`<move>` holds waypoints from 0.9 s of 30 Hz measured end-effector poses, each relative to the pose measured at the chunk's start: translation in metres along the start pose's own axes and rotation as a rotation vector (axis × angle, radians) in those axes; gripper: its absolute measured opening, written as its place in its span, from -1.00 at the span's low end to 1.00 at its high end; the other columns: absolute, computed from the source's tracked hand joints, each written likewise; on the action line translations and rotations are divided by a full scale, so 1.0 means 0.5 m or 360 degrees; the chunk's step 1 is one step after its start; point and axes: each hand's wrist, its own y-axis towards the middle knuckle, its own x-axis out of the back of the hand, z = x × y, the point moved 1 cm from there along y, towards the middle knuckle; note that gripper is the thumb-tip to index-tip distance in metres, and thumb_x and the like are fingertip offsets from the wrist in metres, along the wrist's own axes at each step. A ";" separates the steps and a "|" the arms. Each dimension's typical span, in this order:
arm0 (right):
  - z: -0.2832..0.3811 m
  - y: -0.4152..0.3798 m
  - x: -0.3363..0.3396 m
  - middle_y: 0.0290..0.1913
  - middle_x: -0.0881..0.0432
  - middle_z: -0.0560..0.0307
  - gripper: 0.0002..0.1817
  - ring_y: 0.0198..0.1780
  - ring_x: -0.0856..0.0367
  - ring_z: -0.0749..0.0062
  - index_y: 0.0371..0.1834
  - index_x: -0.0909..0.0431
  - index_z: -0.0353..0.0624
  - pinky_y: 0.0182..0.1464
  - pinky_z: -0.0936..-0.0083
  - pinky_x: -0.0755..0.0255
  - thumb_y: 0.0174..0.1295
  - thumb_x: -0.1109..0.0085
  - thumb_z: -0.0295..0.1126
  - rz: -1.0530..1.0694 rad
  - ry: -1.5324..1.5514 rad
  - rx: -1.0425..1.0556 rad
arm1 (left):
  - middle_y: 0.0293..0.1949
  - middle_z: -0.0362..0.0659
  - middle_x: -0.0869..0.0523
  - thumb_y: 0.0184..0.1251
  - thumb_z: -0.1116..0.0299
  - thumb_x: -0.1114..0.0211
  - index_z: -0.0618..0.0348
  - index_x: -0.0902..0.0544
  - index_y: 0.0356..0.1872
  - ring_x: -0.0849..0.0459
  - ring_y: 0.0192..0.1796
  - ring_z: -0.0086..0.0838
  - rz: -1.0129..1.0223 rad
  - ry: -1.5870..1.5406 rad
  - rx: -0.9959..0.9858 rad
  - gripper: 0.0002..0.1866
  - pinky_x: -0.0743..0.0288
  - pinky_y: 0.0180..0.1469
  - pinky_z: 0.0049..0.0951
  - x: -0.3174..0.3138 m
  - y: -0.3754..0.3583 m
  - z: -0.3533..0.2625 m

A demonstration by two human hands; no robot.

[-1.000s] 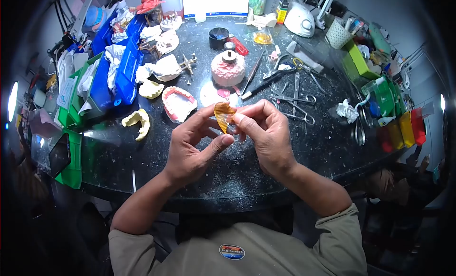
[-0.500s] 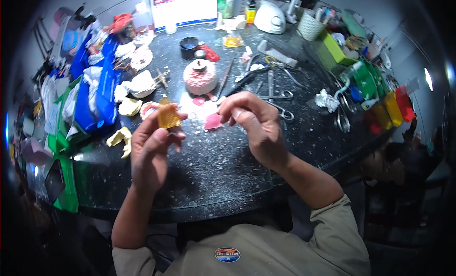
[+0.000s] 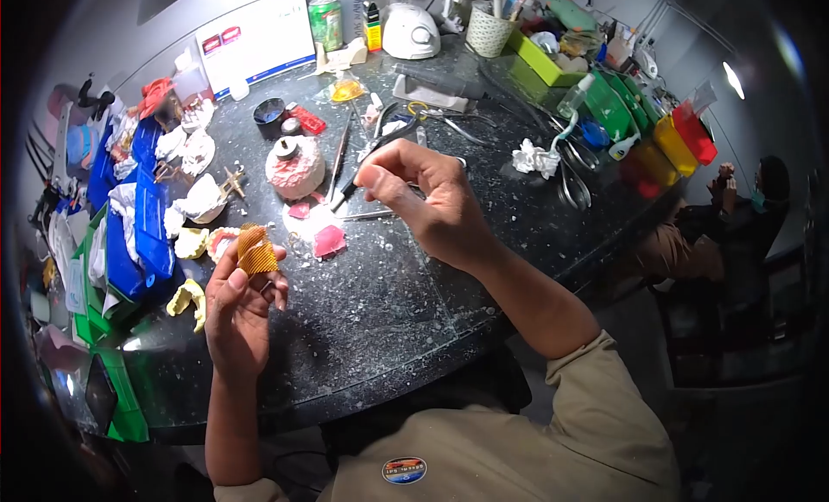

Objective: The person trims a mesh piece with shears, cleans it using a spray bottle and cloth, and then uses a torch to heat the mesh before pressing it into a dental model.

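Held between the thumb and fingers of the left hand (image 3: 242,316), toward the left edge of the table (image 3: 363,338), the golden mesh (image 3: 258,255) could likely bend if squeezed too hard, while the right hand (image 3: 436,204) has curled fingers, whether around anything I cannot tell.

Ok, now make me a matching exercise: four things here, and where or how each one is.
1. Thin gold mesh sheet
2. Textured white cup
3. Horseshoe-shaped yellow cast
4. Flat pink piece

A. On the speckled black bench, between left hand and right hand
B. Holding slim sticks
C. In the left hand
D. On the bench, left of both hands

Pairs: 1-C, 2-B, 3-D, 4-A
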 end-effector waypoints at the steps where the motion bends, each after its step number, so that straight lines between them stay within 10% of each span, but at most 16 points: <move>1: 0.000 0.003 0.008 -0.31 -0.60 0.19 -0.87 -0.25 -0.54 0.67 -0.32 -0.52 -0.24 -0.18 0.64 -0.44 0.30 -0.11 -0.39 0.0056 -0.0087 0.0042 | -0.07 0.11 -0.58 0.24 0.17 -0.12 0.42 -0.29 0.22 -0.59 -0.28 -0.41 0.0004 0.0030 -0.0008 -0.38 -0.47 -0.29 -0.53 0.000 0.000 0.000; 9: -0.022 -0.035 0.090 -0.17 -0.55 0.07 -0.85 -0.23 -0.52 0.62 -0.31 -0.52 -0.28 -0.14 0.67 -0.46 0.13 0.04 -0.69 -0.0038 0.0057 0.0278 | -0.11 0.09 -0.60 0.25 0.07 -0.12 0.43 -0.31 0.20 -0.58 -0.29 -0.44 0.0035 0.0115 0.0092 -0.35 -0.45 -0.29 -0.53 -0.001 -0.006 0.005; 19: -0.061 -0.163 0.299 -0.34 -0.63 0.15 -0.73 -0.36 -0.56 0.64 -0.39 -0.57 -0.27 -0.28 0.71 -0.38 0.39 -0.01 -0.32 -0.0730 -0.0116 -0.0252 | -0.14 0.09 -0.61 0.28 0.06 -0.09 0.43 -0.34 0.17 -0.58 -0.32 -0.44 0.0044 0.0069 0.0185 -0.37 -0.47 -0.34 -0.55 -0.016 -0.012 0.014; 27: -0.124 -0.131 0.424 -0.10 -0.57 0.12 -0.63 -0.15 -0.54 0.51 0.05 -0.42 -0.21 -0.13 0.58 -0.42 0.17 -0.21 -0.44 -0.1190 -0.0544 -0.0117 | -0.15 0.12 -0.62 0.33 0.06 -0.05 0.41 -0.34 0.19 -0.59 -0.35 -0.44 0.0044 0.0080 0.0232 -0.39 -0.47 -0.35 -0.54 -0.025 -0.013 0.025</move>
